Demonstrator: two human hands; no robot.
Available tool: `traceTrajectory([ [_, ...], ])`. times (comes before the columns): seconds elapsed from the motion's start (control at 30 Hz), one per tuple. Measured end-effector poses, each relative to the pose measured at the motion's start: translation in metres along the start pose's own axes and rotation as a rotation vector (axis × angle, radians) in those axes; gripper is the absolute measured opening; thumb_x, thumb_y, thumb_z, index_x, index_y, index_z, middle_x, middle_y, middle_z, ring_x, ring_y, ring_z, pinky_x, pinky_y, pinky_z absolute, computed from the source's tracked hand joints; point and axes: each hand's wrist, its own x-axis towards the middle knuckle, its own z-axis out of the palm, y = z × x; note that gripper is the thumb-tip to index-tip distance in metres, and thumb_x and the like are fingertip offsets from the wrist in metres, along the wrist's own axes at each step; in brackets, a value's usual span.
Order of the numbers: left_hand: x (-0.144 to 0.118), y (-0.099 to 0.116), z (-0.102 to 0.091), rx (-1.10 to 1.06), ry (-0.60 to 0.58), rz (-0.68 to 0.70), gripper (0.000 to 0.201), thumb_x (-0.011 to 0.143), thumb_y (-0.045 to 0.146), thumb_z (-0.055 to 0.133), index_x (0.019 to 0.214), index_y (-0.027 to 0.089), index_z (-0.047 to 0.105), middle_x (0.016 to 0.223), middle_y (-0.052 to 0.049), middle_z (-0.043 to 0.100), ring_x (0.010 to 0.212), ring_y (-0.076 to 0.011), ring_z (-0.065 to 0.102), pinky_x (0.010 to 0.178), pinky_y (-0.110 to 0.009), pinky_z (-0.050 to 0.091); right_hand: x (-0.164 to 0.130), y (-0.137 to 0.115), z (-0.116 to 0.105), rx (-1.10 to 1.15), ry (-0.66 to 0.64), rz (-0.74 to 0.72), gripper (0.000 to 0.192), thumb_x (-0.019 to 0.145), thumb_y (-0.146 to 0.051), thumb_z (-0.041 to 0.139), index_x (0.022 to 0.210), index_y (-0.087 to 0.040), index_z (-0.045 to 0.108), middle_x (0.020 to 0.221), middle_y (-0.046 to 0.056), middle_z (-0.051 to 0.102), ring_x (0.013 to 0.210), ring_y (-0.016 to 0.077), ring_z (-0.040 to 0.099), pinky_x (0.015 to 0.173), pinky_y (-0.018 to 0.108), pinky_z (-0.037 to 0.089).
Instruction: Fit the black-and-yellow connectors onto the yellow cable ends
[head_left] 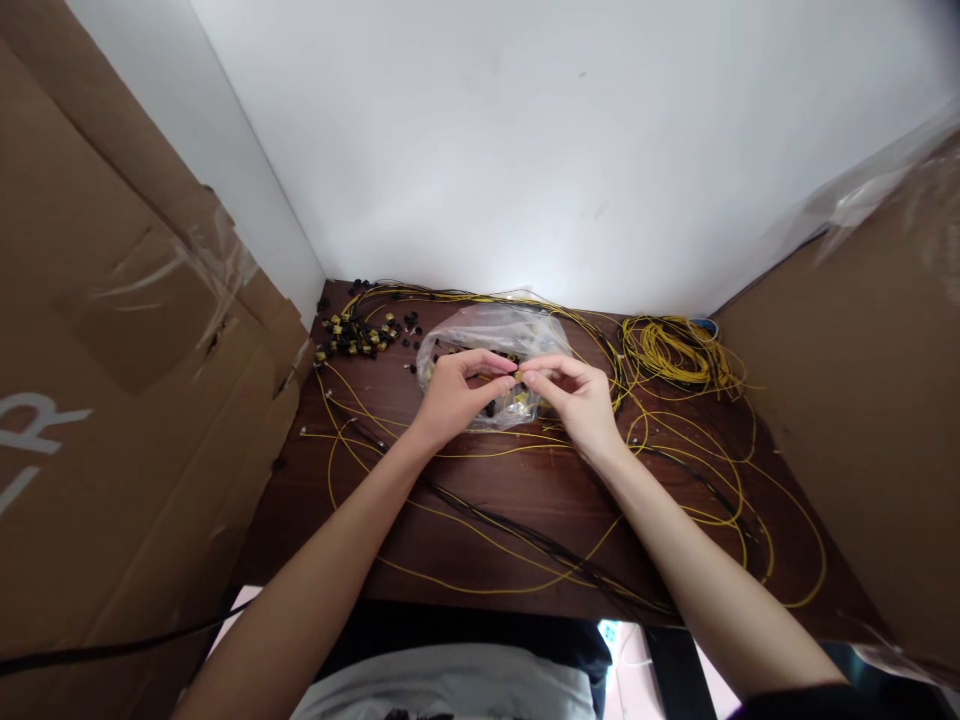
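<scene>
Above clear bag (487, 328) on bench (555, 490), pinched tiny unclear part (518, 374) between nearly closed fingertips of left hand (455, 393) and right hand (589, 400). Saw black-yellow pieces (360, 336) heaped far left, wire coil (679, 375) far right; judged partway.

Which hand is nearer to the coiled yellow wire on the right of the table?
Right: the right hand is left of the coiled yellow wire; the left hand is farther left, beyond the right.

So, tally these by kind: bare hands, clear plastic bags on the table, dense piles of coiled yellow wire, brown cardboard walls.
Bare left hand and bare right hand: 2
Clear plastic bag: 1
Dense pile of coiled yellow wire: 1
Brown cardboard walls, left and right: 2
Total: 6
</scene>
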Motion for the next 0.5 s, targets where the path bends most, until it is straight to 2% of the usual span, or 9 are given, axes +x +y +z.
traceTrajectory([
  [0.23,-0.0007,0.0006,0.0006,-0.018,0.021,-0.018,0.017,0.064,0.02,0.072,0.078,0.011,0.069,0.073,-0.005,0.07,0.062,-0.0125,0.064,0.069,-0.028,0.055,-0.0002,0.0021,-0.0005,-0.04,-0.021,-0.028,0.012,0.072,-0.031,0.069,0.079,-0.021,0.07,0.076,0.0,0.068,0.067,0.0129,0.058,0.066,0.028,0.046],
  [0.5,-0.0011,0.0013,0.001,-0.021,0.042,0.004,0.015,0.063,0.02,0.073,0.075,0.011,0.07,0.07,-0.004,0.069,0.06,-0.0118,0.063,0.067,-0.028,0.055,0.0013,0.0047,-0.0013,0.027,-0.077,0.029,0.018,0.071,-0.035,0.071,0.079,-0.019,0.069,0.076,0.0,0.066,0.065,0.0114,0.056,0.064,0.026,0.046],
])
